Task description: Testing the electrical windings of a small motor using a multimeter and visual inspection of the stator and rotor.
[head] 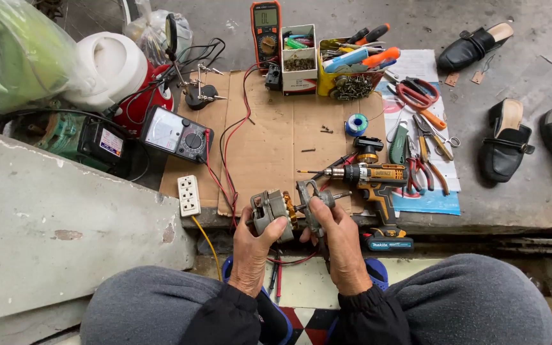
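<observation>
**Motor held in both hands, lying left to right**

You hold a small electric motor (275, 212) above your knees, at the near edge of the cardboard sheet (269, 137). Its long axis runs left to right, level with the sheet's edge. Your left hand (252, 250) has its fingers curled shut around the grey metal body, thumb laid across the front. Your right hand (338, 241) is closed on the end bracket (311, 199), which sits on the motor's right end (the copper winding shows between the two hands). Whether the bracket has come free of the body, you cannot tell from here.

Just to the right lies a yellow cordless drill (372, 182), its bit pointing left toward the bracket. Farther left on the sheet sit a white power strip (189, 195) and a black meter (175, 134) with red leads.
</observation>
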